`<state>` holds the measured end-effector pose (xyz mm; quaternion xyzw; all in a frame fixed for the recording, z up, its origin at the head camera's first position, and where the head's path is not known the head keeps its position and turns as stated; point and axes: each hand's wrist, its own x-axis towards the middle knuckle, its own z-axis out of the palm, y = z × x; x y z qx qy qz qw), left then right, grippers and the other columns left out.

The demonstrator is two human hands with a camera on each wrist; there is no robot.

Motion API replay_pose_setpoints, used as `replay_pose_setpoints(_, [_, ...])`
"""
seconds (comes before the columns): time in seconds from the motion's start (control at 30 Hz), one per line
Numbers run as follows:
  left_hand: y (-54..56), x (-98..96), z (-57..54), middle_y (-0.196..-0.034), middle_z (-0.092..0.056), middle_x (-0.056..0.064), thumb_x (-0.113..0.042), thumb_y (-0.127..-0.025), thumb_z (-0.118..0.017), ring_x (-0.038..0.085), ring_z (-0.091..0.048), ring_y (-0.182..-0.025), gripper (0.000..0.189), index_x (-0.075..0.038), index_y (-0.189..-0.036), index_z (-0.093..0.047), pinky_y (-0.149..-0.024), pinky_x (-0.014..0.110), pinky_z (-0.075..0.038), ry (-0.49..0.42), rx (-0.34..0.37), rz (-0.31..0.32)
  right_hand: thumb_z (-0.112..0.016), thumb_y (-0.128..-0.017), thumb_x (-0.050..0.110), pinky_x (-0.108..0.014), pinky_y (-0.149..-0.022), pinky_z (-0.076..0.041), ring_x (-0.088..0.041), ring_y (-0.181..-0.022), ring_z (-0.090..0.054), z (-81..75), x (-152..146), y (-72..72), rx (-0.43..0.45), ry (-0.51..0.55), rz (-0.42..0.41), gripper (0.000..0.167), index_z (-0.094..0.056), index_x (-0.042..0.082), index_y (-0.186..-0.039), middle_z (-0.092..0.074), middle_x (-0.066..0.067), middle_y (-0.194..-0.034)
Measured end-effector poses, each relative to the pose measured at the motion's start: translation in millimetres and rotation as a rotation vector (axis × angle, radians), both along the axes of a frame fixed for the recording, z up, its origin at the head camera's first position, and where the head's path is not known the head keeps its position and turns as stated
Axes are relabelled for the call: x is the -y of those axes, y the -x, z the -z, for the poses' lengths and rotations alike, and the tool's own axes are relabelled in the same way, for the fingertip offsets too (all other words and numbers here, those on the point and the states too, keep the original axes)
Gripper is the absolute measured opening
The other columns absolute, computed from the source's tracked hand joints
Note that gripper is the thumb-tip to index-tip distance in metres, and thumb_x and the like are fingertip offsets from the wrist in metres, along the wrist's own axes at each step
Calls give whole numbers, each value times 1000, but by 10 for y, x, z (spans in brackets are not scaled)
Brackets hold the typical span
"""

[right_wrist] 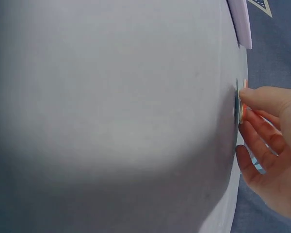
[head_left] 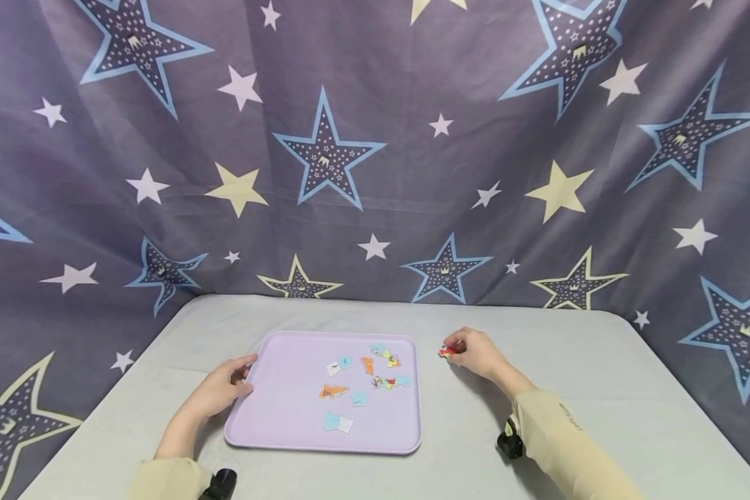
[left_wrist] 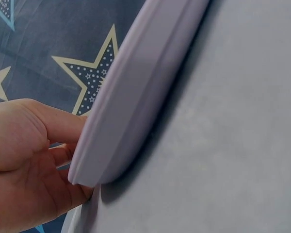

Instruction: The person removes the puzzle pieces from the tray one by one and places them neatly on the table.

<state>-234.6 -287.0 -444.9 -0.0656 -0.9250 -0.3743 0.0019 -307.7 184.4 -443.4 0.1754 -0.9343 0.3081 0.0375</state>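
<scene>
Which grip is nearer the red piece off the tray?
Right. The right grip holds the red piece itself; the left grip is across the tray, at its left edge.

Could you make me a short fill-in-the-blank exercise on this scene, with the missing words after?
In the head view, the left hand touches the ____ side of the tray.
The right hand pinches a mostly ____ piece.
In that view, this piece is to the tray's ____.
The dark backdrop is printed with five-pointed ____.
Missing words: left; red; right; stars.
</scene>
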Motion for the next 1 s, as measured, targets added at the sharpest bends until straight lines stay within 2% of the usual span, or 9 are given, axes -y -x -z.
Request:
replay_pose_setpoints(0.27, [9, -8, -4, -95, -52, 13, 1, -75, -59, 19, -46, -80, 55, 10, -128, -44, -70, 28, -40, 2, -17, 3, -72, -68, 3, -29, -71, -43, -16, -76, -56, 13, 14, 12, -20, -6, -3, 23, -69, 5, -91, -60, -5, -85])
replay_pose_setpoints(0.63, [-5, -18, -7, -97, -52, 14, -1, -77, -60, 20, -47, -82, 55, 9, -128, -44, -72, 32, -39, 5, -4, -7, -73, -68, 4, -30, -71, -42, -14, -76, -54, 28, 27, -29, -11, 13, 23, 23, -68, 6, -90, -58, -4, -87])
replay_pose_setpoints(0.77, [-5, -20, -6, -97, -51, 13, -1, -77, -60, 20, -46, -82, 55, 9, -128, -44, -72, 32, -39, 9, -7, -6, -74, -69, 7, -27, -67, -42, -12, -73, -55, -3, 66, -66, -20, 23, 27, 23, -68, 6, -92, -58, -4, -88])
replay_pose_setpoints(1.0, [-6, -27, -8, -96, -51, 13, -1, -78, -60, 20, -45, -82, 54, 9, -128, -43, -71, 31, -38, 9, -10, -5, -68, -72, 5, -26, -67, -45, -14, -73, -56, -77, 228, -186, -79, 29, -78, 22, -67, 4, -94, -60, -5, -88])
